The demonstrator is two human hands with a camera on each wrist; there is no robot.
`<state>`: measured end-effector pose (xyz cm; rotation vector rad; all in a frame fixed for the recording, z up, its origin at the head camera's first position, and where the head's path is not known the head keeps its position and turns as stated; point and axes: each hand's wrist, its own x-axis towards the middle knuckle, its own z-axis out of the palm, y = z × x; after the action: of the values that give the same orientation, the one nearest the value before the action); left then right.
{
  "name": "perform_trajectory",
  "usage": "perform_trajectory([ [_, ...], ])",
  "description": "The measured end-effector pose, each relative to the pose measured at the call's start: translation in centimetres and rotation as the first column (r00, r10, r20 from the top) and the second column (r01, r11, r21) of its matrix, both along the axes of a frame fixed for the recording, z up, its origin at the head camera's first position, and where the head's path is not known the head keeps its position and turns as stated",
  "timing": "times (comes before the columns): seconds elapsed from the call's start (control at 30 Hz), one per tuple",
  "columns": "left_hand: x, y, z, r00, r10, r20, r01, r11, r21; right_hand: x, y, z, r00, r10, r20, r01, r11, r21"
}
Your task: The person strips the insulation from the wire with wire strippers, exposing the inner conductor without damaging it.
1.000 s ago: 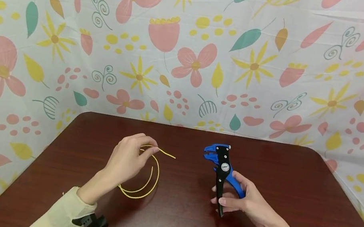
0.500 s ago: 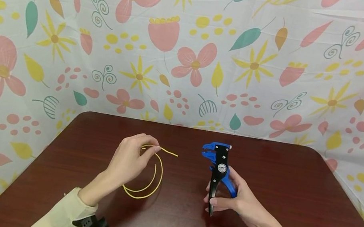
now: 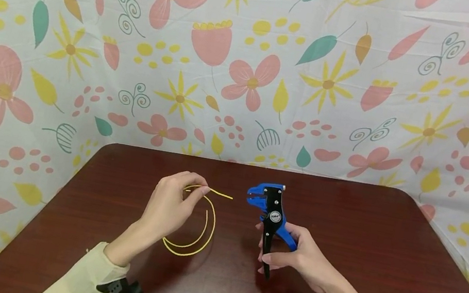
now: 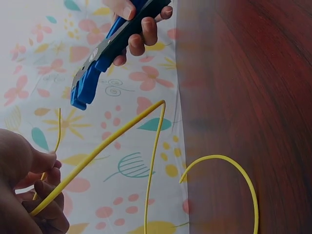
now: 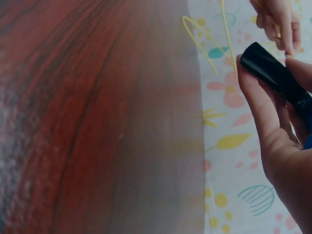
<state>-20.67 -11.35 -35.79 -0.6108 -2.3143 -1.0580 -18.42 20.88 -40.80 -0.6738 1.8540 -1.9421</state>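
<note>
The yellow wire (image 3: 197,224) is pinched by the left hand (image 3: 168,203); the wire stripper (image 3: 268,214), its handles partly hidden, is clasped by the right hand (image 3: 297,257).

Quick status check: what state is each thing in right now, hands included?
yellow wire: coiled loosely, one free end pointing toward the stripper, pinched near that end.
wire stripper: held upright, blue head apart from the wire end.
left hand: pinches the wire.
right hand: grips the stripper's handles.
table: dark wood, bears the coil.
</note>
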Motion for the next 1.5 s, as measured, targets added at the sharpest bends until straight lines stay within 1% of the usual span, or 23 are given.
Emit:
perform_trajectory([
  [0.13, 0.1, 0.0, 0.0, 1.000, -0.004, -0.002, 0.004, 1.000, 0.003, -0.1, -0.3, -0.1, 1.000, 0.006, 0.029, -0.004, 0.998, -0.062],
  [0.3, 0.3, 0.1, 0.2, 1.000, -0.007, -0.011, 0.007, 1.000, 0.015, -0.1, -0.5, -0.3, 0.998, 0.043, 0.041, -0.039, 0.993, -0.113],
  [0.47, 0.6, 0.3, 0.3, 1.000, -0.006, -0.022, 0.006, 1.000, 0.018, 0.2, -0.9, -0.4, 0.993, 0.099, 0.057, -0.087, 0.981, -0.171],
  [0.77, 0.9, 0.6, 0.2, 0.998, -0.044, -0.040, 0.047, 0.997, 0.055, 0.6, -1.8, -0.4, 0.986, 0.165, 0.033, -0.152, 0.959, -0.239],
  [0.97, 1.2, 0.8, 0.4, 0.998, -0.060, -0.025, 0.062, 0.996, 0.067, 0.9, -2.4, -0.3, 0.983, 0.179, 0.032, -0.166, 0.956, -0.241],
  [1.3, 1.4, 1.1, 0.6, 0.995, -0.095, 0.000, 0.094, 0.991, 0.100, 1.3, -3.2, -0.1, 0.988, 0.151, -0.009, -0.150, 0.973, -0.178],
  [1.5, 1.7, 1.4, 0.7, 0.994, -0.105, 0.010, 0.104, 0.988, 0.110, 1.6, -3.7, 0.0, 0.988, 0.155, -0.015, -0.155, 0.971, -0.180],
])
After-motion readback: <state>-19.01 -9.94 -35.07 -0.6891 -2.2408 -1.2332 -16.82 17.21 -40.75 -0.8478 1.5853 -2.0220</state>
